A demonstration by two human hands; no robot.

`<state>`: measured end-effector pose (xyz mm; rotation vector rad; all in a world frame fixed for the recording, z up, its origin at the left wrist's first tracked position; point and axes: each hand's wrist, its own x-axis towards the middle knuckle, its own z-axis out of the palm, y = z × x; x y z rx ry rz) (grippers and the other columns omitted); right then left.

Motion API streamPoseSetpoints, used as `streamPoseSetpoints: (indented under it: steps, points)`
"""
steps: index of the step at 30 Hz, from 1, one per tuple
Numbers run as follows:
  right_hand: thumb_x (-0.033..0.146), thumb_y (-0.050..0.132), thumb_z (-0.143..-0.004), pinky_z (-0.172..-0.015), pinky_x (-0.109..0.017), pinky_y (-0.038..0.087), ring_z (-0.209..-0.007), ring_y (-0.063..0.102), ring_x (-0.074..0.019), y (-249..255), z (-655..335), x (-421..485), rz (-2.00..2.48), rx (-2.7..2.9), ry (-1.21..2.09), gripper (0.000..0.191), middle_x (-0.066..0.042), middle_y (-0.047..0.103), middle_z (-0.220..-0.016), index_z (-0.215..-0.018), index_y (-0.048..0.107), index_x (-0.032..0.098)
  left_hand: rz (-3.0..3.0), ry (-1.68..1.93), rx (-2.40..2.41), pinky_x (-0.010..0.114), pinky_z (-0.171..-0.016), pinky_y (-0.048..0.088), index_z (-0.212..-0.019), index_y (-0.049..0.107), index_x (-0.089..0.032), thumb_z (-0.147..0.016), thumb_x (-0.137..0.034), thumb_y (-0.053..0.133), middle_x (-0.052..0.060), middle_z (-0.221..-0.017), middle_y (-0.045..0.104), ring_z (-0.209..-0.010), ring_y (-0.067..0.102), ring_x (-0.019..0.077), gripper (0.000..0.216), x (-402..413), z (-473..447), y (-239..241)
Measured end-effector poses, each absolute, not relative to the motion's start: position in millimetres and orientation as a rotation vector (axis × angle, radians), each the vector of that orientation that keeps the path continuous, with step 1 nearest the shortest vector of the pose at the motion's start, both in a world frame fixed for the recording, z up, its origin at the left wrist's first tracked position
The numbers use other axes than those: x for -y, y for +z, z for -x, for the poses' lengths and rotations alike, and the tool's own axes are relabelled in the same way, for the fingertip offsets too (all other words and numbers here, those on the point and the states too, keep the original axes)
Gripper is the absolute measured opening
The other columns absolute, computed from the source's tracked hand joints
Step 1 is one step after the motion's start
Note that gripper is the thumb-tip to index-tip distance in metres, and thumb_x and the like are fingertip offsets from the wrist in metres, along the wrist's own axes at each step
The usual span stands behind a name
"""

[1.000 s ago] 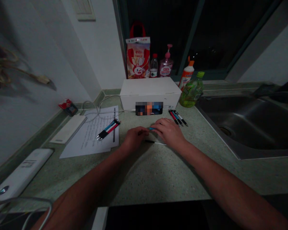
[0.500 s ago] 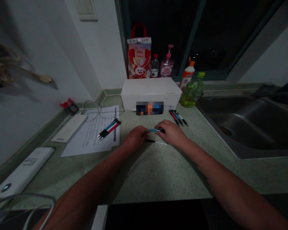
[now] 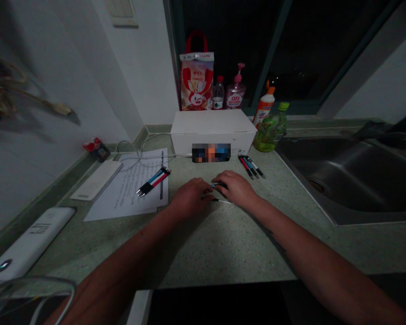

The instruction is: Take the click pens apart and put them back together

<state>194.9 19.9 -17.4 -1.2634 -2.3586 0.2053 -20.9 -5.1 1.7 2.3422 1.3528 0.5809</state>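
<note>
Over the counter's middle, my left hand (image 3: 191, 196) and my right hand (image 3: 238, 186) meet at a blue-and-black pen (image 3: 219, 184). My left fingertips close at the blue end, which they mostly cover. Around the black end, the fingers of my right hand are curled. Just below lies a thin pen refill (image 3: 225, 201), pale with a dark end; my left thumb hides part of it, and I cannot tell whether it is touched. Several pens (image 3: 153, 181) lie bunched on the printed paper to the left. More pens (image 3: 251, 166) lie side by side beyond my right hand.
A white box (image 3: 213, 123) stands at the back with a phone (image 3: 211, 153), its screen blurred, leaning on it. Bottles, including a green one (image 3: 272, 128), stand near the window. The sink (image 3: 352, 176) is at right. White power banks and cables lie left of the printed paper (image 3: 125, 194).
My hands have drawn closer together, so less of the pen's blue part shows between them. My left thumb now reaches farther right, covering more of the refill's dark end.
</note>
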Motion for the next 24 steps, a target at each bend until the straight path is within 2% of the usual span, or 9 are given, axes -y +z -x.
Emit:
streamPoseSetpoints:
  steps: [5, 8, 13, 21, 24]
  points:
    - [0.024, 0.067, -0.101, -0.092, -0.039, 0.051, -0.102, 0.068, -0.0248, -8, -203, -16, 1.246, 2.269, 0.186, 0.013, -0.009, 0.075, -0.104, -0.106, 0.078, 0.02, -2.47, 0.438, -1.24, 0.039, -0.087, 0.05, -0.092, 0.077, -0.023, -0.087, -0.02, 0.071, 0.008, -0.097, 0.07, -0.098, 0.064, 0.0276, 0.008, 9, 18, 4]
    - [0.025, 0.064, -0.102, -0.088, -0.037, 0.051, -0.096, 0.068, -0.0233, -2, -203, -11, 1.2, 2.27, 0.189, 0.014, -0.007, 0.075, -0.099, -0.101, 0.077, 0.021, -2.474, 0.503, -1.258, 0.04, -0.089, 0.05, -0.09, 0.076, -0.023, -0.088, -0.018, 0.068, 0.009, -0.096, 0.071, -0.098, 0.063, 0.0276, 0.01, 6, 19, 4]
    - [0.027, 0.065, -0.102, -0.084, -0.036, 0.05, -0.092, 0.068, -0.0227, 0, -198, -6, 1.124, 2.367, 0.194, 0.013, -0.007, 0.075, -0.093, -0.102, 0.077, 0.022, -2.352, 0.695, -1.446, 0.043, -0.092, 0.049, -0.096, 0.076, -0.021, -0.091, -0.018, 0.066, 0.01, -0.099, 0.074, -0.097, 0.064, 0.0276, 0.012, 1, 24, 7]
    - [0.023, 0.063, -0.102, -0.089, -0.039, 0.051, -0.098, 0.065, -0.0253, -2, -214, -15, 1.249, 2.268, 0.034, 0.015, -0.008, 0.072, -0.101, -0.102, 0.078, 0.022, -2.443, 0.653, -1.518, 0.043, -0.095, 0.049, -0.113, 0.074, -0.02, -0.091, -0.012, 0.067, 0.009, -0.106, 0.073, -0.105, 0.063, 0.0283, 0.024, -6, 32, 10]
    - [0.021, 0.062, -0.101, -0.089, -0.04, 0.052, -0.099, 0.065, -0.026, -4, -221, -20, 1.285, 2.207, 0.025, 0.016, -0.01, 0.07, -0.102, -0.101, 0.078, 0.021, -2.408, 0.652, -1.622, 0.043, -0.094, 0.049, -0.11, 0.075, -0.017, -0.092, -0.01, 0.064, 0.012, -0.106, 0.071, -0.105, 0.062, 0.0288, 0.022, -9, 35, 10]
